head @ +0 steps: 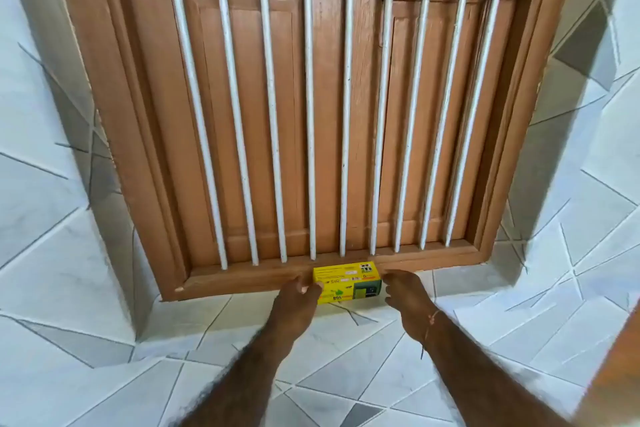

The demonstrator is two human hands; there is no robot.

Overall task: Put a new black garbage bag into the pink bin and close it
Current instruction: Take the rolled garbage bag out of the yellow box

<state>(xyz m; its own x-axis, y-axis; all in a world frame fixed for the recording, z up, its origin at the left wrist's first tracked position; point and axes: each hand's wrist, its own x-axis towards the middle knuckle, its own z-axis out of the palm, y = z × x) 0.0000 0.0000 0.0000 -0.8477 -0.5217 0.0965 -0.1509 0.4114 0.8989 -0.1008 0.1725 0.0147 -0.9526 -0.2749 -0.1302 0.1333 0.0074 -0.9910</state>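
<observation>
A yellow and green box of bin bags lies on the wooden sill at the foot of a barred window. My left hand grips the box's left end, thumb on the front face. My right hand is at the box's right end, fingers curled beside it; whether it touches the box is unclear. No pink bin and no loose black bag are in view.
The brown wooden window with white vertical bars and shut shutters fills the view ahead. Pale grey tiled walls flank it, and a tiled ledge runs below my forearms. A brown wooden edge shows at the far right.
</observation>
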